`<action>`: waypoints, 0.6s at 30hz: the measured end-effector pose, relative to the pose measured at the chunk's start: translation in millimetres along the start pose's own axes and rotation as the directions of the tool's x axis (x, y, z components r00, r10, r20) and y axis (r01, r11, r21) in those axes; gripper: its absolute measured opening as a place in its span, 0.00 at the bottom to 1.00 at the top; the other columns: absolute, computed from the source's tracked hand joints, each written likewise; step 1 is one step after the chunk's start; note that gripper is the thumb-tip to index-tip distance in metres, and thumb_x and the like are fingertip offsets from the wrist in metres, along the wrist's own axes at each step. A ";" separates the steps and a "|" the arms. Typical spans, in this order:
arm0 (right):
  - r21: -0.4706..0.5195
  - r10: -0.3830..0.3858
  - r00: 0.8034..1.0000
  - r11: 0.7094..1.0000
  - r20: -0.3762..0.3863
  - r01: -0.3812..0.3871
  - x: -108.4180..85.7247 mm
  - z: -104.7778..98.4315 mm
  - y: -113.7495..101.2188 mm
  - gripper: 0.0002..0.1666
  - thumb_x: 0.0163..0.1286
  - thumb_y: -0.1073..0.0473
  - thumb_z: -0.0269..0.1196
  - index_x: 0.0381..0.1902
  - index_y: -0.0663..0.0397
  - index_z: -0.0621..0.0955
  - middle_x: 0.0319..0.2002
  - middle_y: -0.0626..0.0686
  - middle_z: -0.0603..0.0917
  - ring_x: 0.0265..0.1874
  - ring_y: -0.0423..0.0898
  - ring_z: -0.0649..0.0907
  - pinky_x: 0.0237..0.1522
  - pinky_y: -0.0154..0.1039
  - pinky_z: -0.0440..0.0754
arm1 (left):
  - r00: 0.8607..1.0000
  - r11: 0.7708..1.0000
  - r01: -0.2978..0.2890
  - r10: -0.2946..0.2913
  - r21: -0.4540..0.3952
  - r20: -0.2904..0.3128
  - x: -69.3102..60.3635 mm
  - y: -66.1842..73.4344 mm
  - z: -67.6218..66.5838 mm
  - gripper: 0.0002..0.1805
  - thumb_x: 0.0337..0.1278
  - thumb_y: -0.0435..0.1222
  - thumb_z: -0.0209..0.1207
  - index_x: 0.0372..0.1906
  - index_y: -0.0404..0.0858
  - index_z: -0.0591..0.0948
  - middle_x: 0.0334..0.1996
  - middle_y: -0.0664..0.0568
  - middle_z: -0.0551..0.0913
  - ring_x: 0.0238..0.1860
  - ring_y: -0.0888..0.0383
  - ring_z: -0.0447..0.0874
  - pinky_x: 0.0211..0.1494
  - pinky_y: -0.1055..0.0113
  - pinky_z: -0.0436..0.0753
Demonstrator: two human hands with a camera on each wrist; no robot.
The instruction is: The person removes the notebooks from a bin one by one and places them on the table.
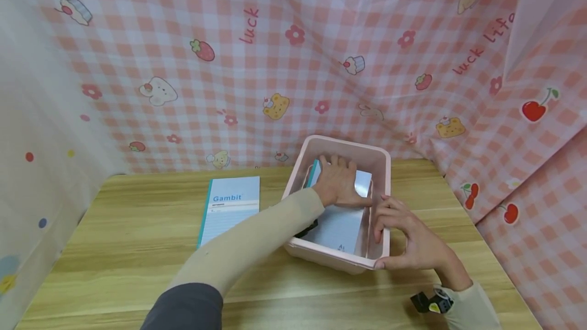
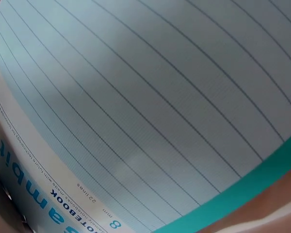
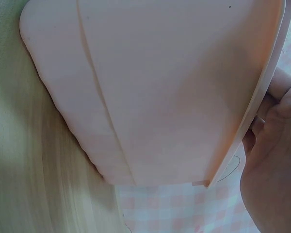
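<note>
A pink plastic bin (image 1: 321, 257) stands on the table. Inside it lies a pale blue notebook (image 1: 337, 228) with a teal spine; its ruled cover fills the left wrist view. My left hand (image 1: 338, 182) rests on this notebook's cover with the fingers spread, hiding part of it. The fingers of my right hand (image 1: 412, 238) curl over the bin's right rim, and the thumb lies near the front right corner. From the right wrist view, the hand (image 3: 276, 145) holds the rim beside the bin's outer wall (image 3: 174, 97).
A second notebook (image 1: 231, 213), marked Gambit, lies flat on the wooden table (image 1: 137, 228) left of the bin; my left sleeve covers its lower corner. A pink checked cloth (image 1: 229, 75) hangs behind the table, close to the bin's far end.
</note>
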State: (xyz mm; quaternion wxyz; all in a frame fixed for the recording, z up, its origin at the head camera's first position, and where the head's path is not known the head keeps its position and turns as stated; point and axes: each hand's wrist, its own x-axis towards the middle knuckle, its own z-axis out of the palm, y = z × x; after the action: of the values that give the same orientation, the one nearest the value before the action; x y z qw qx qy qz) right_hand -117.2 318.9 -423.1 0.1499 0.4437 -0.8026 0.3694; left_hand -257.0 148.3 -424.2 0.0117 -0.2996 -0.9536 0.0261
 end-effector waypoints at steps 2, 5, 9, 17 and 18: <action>-0.001 0.000 1.000 1.000 0.001 0.000 0.3 0.2 -0.1 0.24 0.47 0.42 0.82 0.34 0.38 0.79 0.35 0.38 0.78 0.47 0.40 0.73 0.80 0.43 0.50 | 1.000 1.000 0.000 0.000 -0.012 -0.006 0.3 -0.6 -2.3 0.57 0.39 0.87 0.43 0.62 0.46 0.72 0.65 0.46 0.75 0.69 0.42 0.66 0.68 0.33 0.59; -0.001 0.006 1.000 1.000 0.002 -0.006 0.6 0.4 -0.5 0.24 0.47 0.41 0.82 0.34 0.38 0.79 0.35 0.38 0.78 0.46 0.39 0.73 0.79 0.44 0.50 | 0.999 0.999 0.001 -0.002 -0.037 -0.034 1.4 -2.0 -5.9 0.57 0.40 0.86 0.44 0.62 0.46 0.72 0.66 0.46 0.74 0.69 0.41 0.66 0.68 0.33 0.59; 0.006 0.011 1.000 1.000 0.001 -0.011 0.9 0.2 -0.9 0.24 0.47 0.42 0.83 0.33 0.38 0.80 0.34 0.38 0.77 0.46 0.40 0.72 0.78 0.44 0.52 | 0.997 0.998 0.003 -0.008 -0.063 -0.070 3.9 -3.8 -11.3 0.55 0.41 0.85 0.46 0.63 0.47 0.72 0.67 0.45 0.74 0.69 0.41 0.68 0.68 0.33 0.59; 0.011 0.029 1.000 1.000 0.008 -0.029 -0.2 -0.1 -0.7 0.24 0.46 0.42 0.83 0.34 0.37 0.80 0.36 0.38 0.78 0.49 0.42 0.73 0.72 0.39 0.56 | 0.993 0.998 -0.023 0.015 -0.064 -0.115 3.7 -8.0 -32.2 0.57 0.43 0.83 0.49 0.69 0.45 0.69 0.67 0.45 0.72 0.69 0.44 0.66 0.69 0.32 0.62; 0.011 0.029 1.000 1.000 0.008 -0.029 -0.3 -0.1 -0.5 0.24 0.46 0.42 0.83 0.34 0.37 0.80 0.36 0.38 0.79 0.49 0.42 0.73 0.73 0.39 0.56 | 0.993 0.997 -0.021 0.013 -0.068 -0.116 3.3 -9.1 -35.4 0.58 0.43 0.82 0.49 0.71 0.44 0.67 0.69 0.45 0.71 0.70 0.44 0.64 0.69 0.32 0.62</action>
State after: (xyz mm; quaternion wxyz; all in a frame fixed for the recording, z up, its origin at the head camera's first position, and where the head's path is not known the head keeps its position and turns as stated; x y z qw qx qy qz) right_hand -116.6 319.1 -423.0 0.1388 0.4342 -0.8075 0.3743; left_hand -263.5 144.3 -388.3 0.0562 -0.3091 -0.9490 -0.0244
